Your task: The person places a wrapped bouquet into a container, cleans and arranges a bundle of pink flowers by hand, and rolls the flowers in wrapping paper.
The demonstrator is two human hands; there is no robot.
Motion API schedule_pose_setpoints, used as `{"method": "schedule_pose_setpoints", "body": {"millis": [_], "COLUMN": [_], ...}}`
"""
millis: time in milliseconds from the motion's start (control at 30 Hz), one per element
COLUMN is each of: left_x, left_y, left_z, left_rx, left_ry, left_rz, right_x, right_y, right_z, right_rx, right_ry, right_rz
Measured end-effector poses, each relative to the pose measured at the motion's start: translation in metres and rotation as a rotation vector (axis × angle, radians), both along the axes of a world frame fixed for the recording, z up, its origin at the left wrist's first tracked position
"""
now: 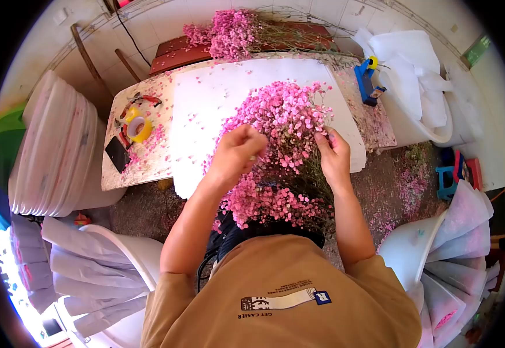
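Note:
A big loose bunch of pink baby's breath (290, 110) lies over the near part of white paper sheets on the table, its lower flowers in front of my body. My left hand (241, 152) is closed above the left side of the bunch, fingers curled in; whatever they hold is hidden. At the bunch's right edge, my right hand (334, 153) pinches a sprig between thumb and fingers, with thin green stems running below it. The white paper (200, 110) is sprinkled with fallen pink petals.
On the table's left lie a yellow tape roll (139, 129), red-handled pliers (148, 100) and a phone (117, 154). A blue tape dispenser (367, 84) stands right. More baby's breath (232, 35) rests behind. Stacked white tubs (55, 151) and bins of wrapped bunches (452, 261) flank me.

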State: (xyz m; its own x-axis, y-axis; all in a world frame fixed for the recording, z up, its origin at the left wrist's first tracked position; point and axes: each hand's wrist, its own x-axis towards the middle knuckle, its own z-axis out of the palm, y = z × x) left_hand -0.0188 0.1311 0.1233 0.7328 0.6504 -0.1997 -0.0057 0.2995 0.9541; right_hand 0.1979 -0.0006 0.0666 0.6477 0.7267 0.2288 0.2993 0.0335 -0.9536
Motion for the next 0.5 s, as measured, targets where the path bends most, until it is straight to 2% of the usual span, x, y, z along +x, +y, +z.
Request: {"method": "schedule_pose_setpoints", "body": {"millis": [67, 133, 233, 300, 400, 433, 500], "left_x": [0.019, 0.041, 0.054, 0.05, 0.015, 0.006, -0.006], "left_y": [0.0, -0.007, -0.016, -0.019, -0.02, -0.017, -0.013], "left_z": [-0.019, -0.031, -0.029, -0.022, -0.004, -0.009, -0.021], "left_rx": [0.086, 0.909, 1.025, 0.985, 0.6, 0.598, 0.325], "left_ry": [0.021, 0.231, 0.359, 0.298, 0.155, 0.16, -0.102], "left_rz": [-0.048, 0.132, 0.072, 0.095, -0.034, -0.04, -0.041], "right_x": [-0.001, 0.0, 0.001, 0.001, 0.004, 0.004, 0.0], "right_y": [0.001, -0.002, -0.004, -0.006, -0.006, -0.005, -0.004], "right_z": [0.002, 0.001, 0.002, 0.003, 0.005, 0.005, 0.003], "right_rx": [0.02, 0.037, 0.04, -0.022, -0.007, -0.009, 0.023], "right_ry": [-0.006, -0.011, -0.015, -0.025, -0.04, -0.034, -0.028], "right_rz": [0.009, 0.003, 0.01, -0.033, -0.023, -0.027, 0.043]}}
